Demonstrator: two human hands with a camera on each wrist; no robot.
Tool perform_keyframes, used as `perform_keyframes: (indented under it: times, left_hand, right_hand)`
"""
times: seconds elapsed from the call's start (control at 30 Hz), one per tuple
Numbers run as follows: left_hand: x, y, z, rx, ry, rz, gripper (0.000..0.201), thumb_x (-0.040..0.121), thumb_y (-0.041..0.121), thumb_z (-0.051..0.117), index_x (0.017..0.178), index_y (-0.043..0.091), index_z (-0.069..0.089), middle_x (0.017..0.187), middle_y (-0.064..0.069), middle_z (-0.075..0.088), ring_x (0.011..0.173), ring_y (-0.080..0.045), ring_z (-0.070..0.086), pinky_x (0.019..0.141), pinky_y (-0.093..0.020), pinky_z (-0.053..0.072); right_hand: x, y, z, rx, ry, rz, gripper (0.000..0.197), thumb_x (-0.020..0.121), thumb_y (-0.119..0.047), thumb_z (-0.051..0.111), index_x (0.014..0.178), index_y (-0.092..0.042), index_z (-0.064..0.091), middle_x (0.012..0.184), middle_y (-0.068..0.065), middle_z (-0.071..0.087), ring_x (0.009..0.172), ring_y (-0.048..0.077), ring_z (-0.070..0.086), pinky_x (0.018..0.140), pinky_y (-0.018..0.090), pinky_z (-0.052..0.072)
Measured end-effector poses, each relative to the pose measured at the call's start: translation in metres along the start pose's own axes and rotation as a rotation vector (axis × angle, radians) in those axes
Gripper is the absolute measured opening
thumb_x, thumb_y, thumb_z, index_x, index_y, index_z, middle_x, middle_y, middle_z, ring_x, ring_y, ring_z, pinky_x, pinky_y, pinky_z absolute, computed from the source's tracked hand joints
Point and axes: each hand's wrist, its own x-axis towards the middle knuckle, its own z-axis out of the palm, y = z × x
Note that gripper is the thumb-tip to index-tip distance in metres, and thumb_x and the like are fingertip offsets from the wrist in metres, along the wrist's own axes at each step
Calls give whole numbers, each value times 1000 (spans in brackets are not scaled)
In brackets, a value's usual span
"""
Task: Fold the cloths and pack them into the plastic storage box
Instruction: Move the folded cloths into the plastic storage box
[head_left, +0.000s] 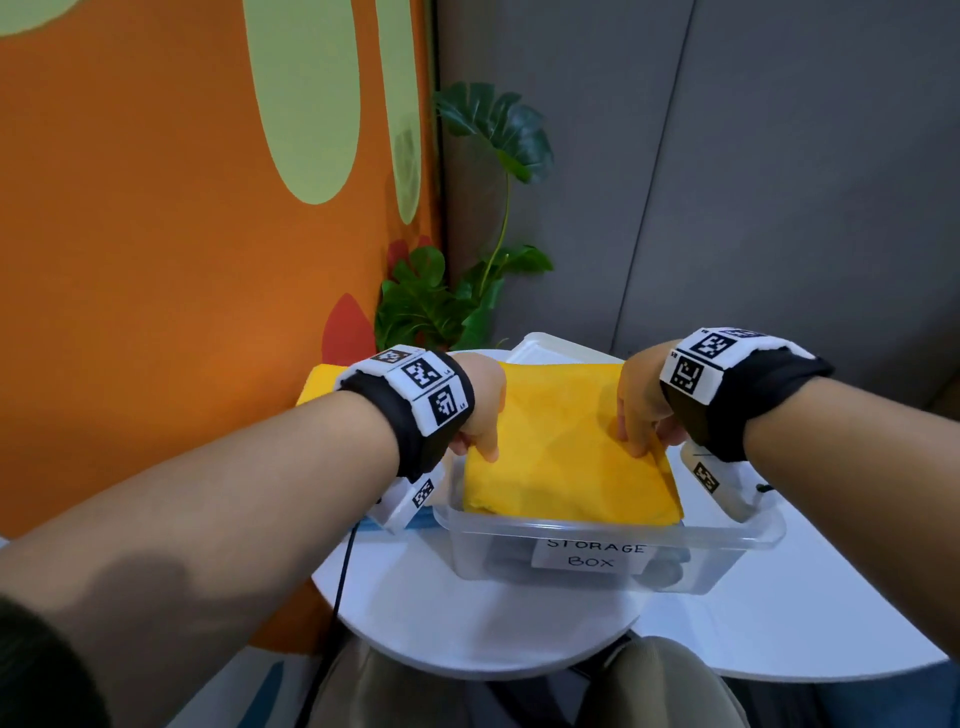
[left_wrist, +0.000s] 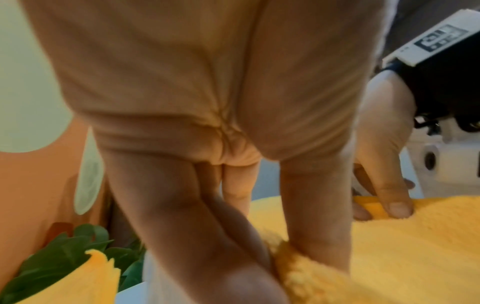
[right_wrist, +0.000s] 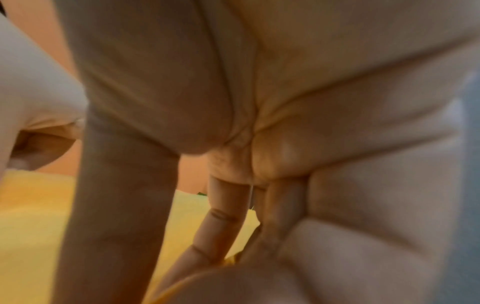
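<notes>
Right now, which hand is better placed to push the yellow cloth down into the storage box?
Neither clearly: left hand and right hand each pinch one side of the folded yellow cloth over the storage box. Probably lower it with both.

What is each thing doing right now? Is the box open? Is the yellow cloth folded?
Storage box: open, no lid on, something dark inside.
Yellow cloth: folded, held over the box's top.
Left hand: pinches the cloth's left edge.
Right hand: pinches the cloth's right edge.
Second yellow cloth: lies on the table behind the left wrist.
White lid: off, behind the box.
</notes>
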Motion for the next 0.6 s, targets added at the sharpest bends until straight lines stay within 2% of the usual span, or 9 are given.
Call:
perform_keyframes:
  times: [0.07,0.23,0.37,0.47,0.5,0.57,0.6]
  left_hand:
    - [1,8,3,119,-29,-13,59,83,29,74,135,12,52,96,-7,74,68,-16,65,83,-30,57]
    - [1,16,3,265,-36,-1,56,83,34,74,132,14,56,88,-3,73,55,-10,61,75,-25,55]
    - [0,19,4,285,-78,-11,61,83,35,72,136,12,51,92,-4,72,60,-12,61,75,-24,54]
    - [-2,20,4,222,-128,-6,65,84,31,74,139,11,45,81,-3,69,62,-16,61,78,-30,56]
    - [-2,20,4,181,-128,5,65,83,28,74,139,12,44,75,-1,66,62,-17,62,79,-32,56]
    - [-4,19,1,132,-104,32,65,82,25,76,138,14,44,75,1,60,71,-20,68,71,-30,56]
    - [-5,18,-1,137,-86,40,64,82,26,76,137,15,45,79,0,60,78,-21,71,65,-27,55]
  right_hand:
    - [-2,3,4,-57,-31,21,42,89,-19,65,128,-8,58,128,9,60,115,23,58,103,35,44]
    - [0,4,7,-124,-49,0,40,89,-21,65,127,-11,60,125,7,63,113,21,61,102,34,45]
    - [2,3,13,-265,-29,-40,39,93,-26,58,130,-12,58,129,4,60,118,19,57,104,31,43]
    - [2,2,18,-359,-13,-103,38,91,-24,62,127,-13,60,118,3,64,103,17,62,91,27,51]
    - [2,3,20,-429,-18,-121,40,91,-24,61,130,-13,58,122,4,63,106,18,61,94,29,49]
    - [1,6,20,-530,20,-136,46,92,-28,60,134,-12,52,131,6,57,118,22,55,102,33,43]
    - [1,7,19,-533,53,-145,45,90,-27,63,131,-10,55,130,7,58,118,22,56,100,32,45]
